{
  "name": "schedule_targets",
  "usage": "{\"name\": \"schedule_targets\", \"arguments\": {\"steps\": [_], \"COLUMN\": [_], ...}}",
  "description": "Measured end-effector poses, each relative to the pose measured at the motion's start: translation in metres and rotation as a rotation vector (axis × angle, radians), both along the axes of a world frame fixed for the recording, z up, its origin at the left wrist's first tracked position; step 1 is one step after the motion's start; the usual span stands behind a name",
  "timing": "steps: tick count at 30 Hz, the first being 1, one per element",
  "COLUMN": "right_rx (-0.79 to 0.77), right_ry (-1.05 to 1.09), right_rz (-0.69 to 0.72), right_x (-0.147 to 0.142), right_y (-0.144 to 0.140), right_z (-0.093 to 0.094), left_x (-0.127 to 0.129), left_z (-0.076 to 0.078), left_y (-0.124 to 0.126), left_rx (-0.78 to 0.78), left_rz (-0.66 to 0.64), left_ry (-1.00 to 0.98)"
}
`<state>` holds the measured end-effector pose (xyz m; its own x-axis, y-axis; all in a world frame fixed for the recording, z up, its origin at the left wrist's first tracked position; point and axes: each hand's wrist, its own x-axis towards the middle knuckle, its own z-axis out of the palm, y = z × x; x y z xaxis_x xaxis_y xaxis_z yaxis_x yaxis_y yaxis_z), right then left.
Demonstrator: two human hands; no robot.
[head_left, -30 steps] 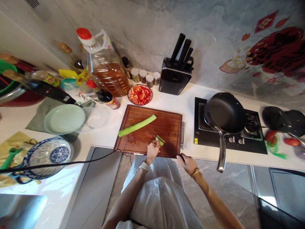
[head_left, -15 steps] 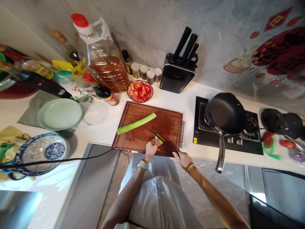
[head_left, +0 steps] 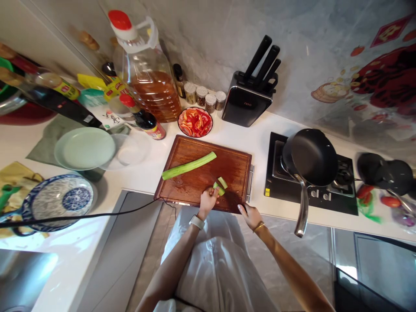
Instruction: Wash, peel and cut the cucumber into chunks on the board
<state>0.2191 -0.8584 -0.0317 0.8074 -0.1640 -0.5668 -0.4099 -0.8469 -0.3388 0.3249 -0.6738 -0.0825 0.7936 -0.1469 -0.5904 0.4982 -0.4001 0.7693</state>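
1. Cucumber stub lay near the front edge of the board, pinched under the left hand's fingertips.
2. Half a second earlier it was one short piece; now a cut slice lay just beside it, so one more cut looked finished.
3. The right hand was closed around the knife handle, the blade low on the board, right of the stub.
4. The long cucumber lay uncut, well apart, as before.
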Motion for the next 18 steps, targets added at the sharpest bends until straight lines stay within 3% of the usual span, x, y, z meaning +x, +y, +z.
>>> {"name": "schedule_targets", "arguments": {"steps": [6, 18], "right_rx": [0.073, 0.093], "right_ry": [-0.030, 0.005], "right_rz": [-0.024, -0.016], "right_x": [-0.011, -0.011], "right_y": [-0.005, -0.015], "right_z": [0.017, 0.028], "left_x": [-0.002, 0.000], "left_z": [-0.003, 0.001], "left_y": [0.001, 0.000], "left_rx": [-0.021, -0.027], "left_rz": [-0.004, 0.009], "left_ry": [0.000, 0.022]}}
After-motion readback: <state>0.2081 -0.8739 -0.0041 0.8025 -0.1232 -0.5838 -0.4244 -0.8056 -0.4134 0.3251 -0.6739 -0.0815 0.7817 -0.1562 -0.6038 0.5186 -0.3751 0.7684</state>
